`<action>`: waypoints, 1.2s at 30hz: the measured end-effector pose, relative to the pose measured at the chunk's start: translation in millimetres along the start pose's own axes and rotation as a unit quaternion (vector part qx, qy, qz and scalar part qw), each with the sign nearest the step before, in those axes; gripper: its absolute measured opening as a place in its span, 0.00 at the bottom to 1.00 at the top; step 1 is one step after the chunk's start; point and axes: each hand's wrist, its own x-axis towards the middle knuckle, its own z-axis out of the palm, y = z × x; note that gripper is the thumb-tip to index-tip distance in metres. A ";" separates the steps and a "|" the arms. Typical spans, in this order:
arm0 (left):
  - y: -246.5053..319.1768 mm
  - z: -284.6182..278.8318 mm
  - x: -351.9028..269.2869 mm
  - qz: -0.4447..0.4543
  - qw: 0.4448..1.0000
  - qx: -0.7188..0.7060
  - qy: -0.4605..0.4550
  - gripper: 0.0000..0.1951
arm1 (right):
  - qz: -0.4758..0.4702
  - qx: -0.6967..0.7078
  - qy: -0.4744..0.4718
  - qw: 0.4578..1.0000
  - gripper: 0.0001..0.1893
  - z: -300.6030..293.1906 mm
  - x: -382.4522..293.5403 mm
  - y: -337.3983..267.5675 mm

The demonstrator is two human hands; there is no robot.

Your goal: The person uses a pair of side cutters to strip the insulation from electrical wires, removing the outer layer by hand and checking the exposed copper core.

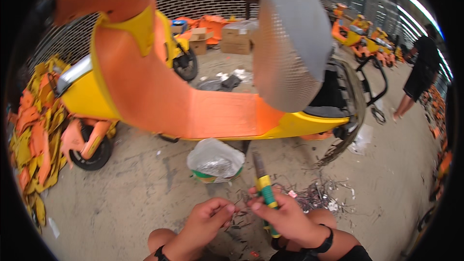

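Note:
My right hand grips a plier-type hand tool with green and yellow handles. Its dark metal end points up and away from me, blurred. Close by on the left, my left hand has thumb and forefinger pinched on what looks like a thin wire, partly hidden by the fingers. A heap of cut wires lies on the floor past my right hand, with short scraps scattered beneath both hands. Beyond the hands stands a green tub lined with a clear plastic bag that holds small bits.
An orange and yellow scooter with its grey seat tipped up spans the space ahead. Scooter panels are piled at left. Cardboard boxes stand by the shutter. A person stands at far right.

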 end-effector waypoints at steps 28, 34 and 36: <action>-7.5 -14.1 -2.0 0.060 0.975 0.198 0.084 0.08 | -0.079 -0.331 -0.118 0.933 0.11 2.7 -12.6 -4.4; -3.7 -13.4 0.8 0.054 0.985 0.152 0.056 0.07 | -0.005 -0.170 -0.154 0.973 0.09 -4.7 -11.3 0.9; -3.0 -12.5 1.6 0.048 0.991 0.115 0.045 0.07 | 0.031 -0.116 -0.176 0.977 0.09 -7.9 -10.5 0.9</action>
